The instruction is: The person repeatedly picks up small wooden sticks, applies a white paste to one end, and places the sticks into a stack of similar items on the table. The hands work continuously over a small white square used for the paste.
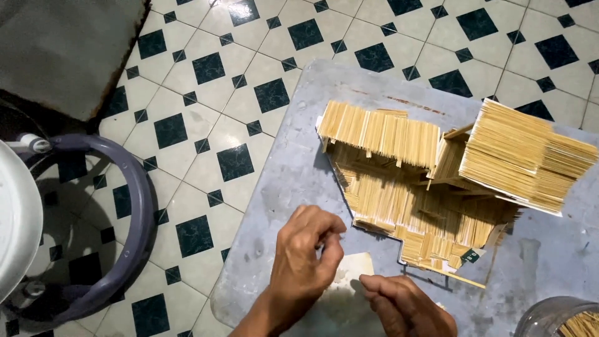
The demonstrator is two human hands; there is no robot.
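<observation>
A model house (437, 181) built of thin pale wooden sticks stands on a grey board (293, 181), its stick roofs sloping left and right. My left hand (306, 262) hovers just in front of the model, fingers curled and pinched together; whether a stick is between them is too small to tell. My right hand (405, 306) rests low at the board's front edge, fingers closed, its fingertips touching a pale flat piece (352, 268) lying on the board between the two hands.
A clear jar (561, 318) with loose sticks sits at the bottom right corner. The floor is white tile with dark diamonds (206, 118). A grey-purple ring frame (134, 206) and a white round object (15, 224) stand at the left.
</observation>
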